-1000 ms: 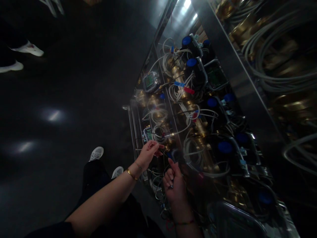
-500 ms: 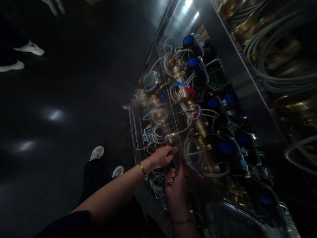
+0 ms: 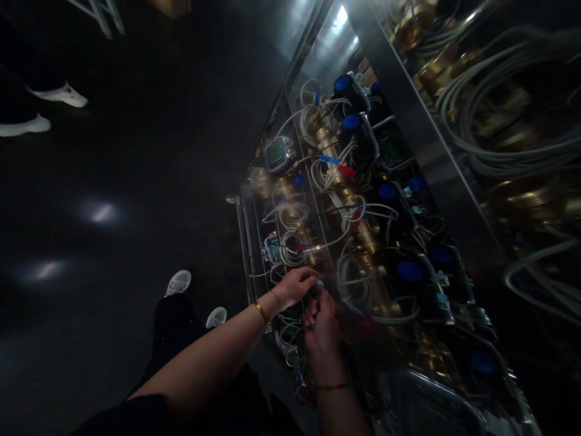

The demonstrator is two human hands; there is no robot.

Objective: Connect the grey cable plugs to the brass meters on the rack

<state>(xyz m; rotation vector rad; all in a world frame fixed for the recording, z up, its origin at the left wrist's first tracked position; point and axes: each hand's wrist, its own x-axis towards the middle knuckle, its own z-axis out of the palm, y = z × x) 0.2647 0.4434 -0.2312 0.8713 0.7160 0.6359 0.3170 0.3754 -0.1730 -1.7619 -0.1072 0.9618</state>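
Reaching in from the lower left, my left hand (image 3: pixel 294 287) has its fingers bent together at a small pale-blue thing (image 3: pixel 319 283). Just below and to the right is my right hand (image 3: pixel 320 318), its fingers curled close to my left fingertips. What lies between the hands is dark and too small to make out. Both are over a metal cart or tray (image 3: pixel 325 245) that bears brass fittings (image 3: pixel 365 236), coiled white cables (image 3: pixel 294 248) and black devices with blue round caps (image 3: pixel 410 271).
A metal divider (image 3: pixel 436 133) runs along the right, with brass parts and large cable coils (image 3: pixel 472 115) beyond it. Another person's white shoes (image 3: pixel 63 95) are at the upper left. My own shoes (image 3: pixel 178 283) stand on the dark floor (image 3: pixel 136 163).
My right hand has moved slightly up, and its extended finger has drawn in toward my left fingertips. My left hand has barely moved. The view has shifted slightly.
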